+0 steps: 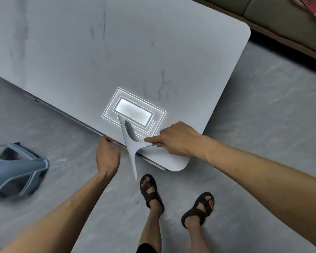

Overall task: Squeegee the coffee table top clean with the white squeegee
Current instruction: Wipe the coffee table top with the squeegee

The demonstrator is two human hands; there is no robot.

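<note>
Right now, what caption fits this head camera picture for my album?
Right hand holds the white squeegee at the coffee table near edge; left hand grips that edge.

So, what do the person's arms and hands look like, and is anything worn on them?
Both forearms are bare up to the frame edge: no sleeves show. The left hand and right hand wear no gloves, and no rings, watch or bracelet are visible.

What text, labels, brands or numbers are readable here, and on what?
None readable.
Squeegee: plain white, no brand or label showing.
Table top: only grey veining and a glare patch of nested rectangles, which is a light reflection, not print.
Blue plastic item on the floor: blurred, no markings visible.
Sandals: no logo visible.
</note>
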